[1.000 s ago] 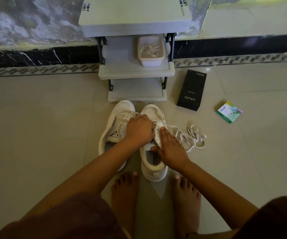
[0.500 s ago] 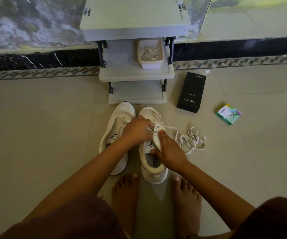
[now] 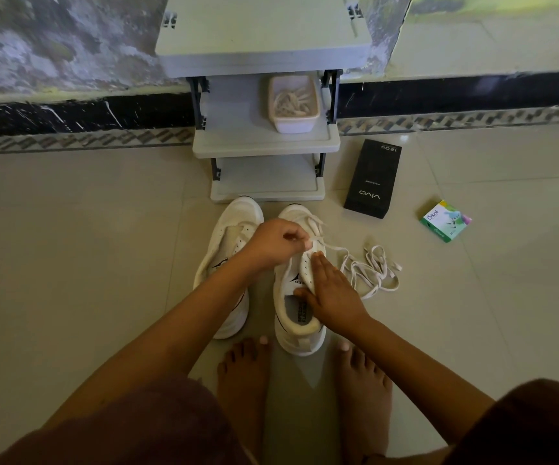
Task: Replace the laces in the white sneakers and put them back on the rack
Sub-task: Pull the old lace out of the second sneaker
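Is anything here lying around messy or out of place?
A lace lies tangled on the floor beside the sneaker in hand. A black box and a small green box lie beside the rack, not on it.

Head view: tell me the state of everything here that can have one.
Sneaker under hands, upright, partly laced.
Other sneaker, upright, unlaced.
Lace, trailing loose on floor.
Left hand, pinching lace.
Right hand, flat on tongue.
Tub, open, holding spare laces.
Black box, closed.
Green box, closed.
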A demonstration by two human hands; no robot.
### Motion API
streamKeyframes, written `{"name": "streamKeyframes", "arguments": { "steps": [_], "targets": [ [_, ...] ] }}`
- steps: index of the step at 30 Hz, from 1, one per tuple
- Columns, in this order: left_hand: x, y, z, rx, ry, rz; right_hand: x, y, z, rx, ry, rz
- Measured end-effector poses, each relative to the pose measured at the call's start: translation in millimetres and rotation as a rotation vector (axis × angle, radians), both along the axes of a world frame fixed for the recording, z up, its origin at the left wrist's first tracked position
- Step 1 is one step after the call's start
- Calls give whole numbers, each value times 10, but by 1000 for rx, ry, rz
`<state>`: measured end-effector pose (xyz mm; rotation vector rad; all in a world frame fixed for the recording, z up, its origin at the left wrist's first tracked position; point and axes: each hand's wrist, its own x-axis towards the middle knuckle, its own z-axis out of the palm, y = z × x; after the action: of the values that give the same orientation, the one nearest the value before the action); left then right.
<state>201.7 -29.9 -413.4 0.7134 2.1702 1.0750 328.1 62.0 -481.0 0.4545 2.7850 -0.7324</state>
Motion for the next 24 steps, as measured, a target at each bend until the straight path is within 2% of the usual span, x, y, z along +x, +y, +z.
{"name": "streamKeyframes", "arguments": {
  "steps": [2, 5, 10, 13, 17, 18, 20, 24],
  "targets": [
    [0, -13, -30, -30, 47, -44, 8, -2, -3, -4, 7, -10],
    [26, -57, -141, -360, 286, -240, 11, -18, 0, -19, 18, -30],
    [115, -22, -197, -482, 547, -149, 13, -9, -6, -11, 9, -19],
    [69, -19, -162, -385, 434, -121, 9, 3, 6, 19, 2, 14],
    [49, -36, 77, 14, -63, -68, -4, 14, 12, 54, 4, 66],
    [57, -27, 118, 77, -120, -61, -5, 16, 11, 53, 5, 64],
    [49, -22, 125, 81, -67, -50, -2, 16, 13, 52, -2, 55],
    [4, -63, -47, -325, 257, -215, -1, 10, 13, 36, -18, 40]
  ]
}}
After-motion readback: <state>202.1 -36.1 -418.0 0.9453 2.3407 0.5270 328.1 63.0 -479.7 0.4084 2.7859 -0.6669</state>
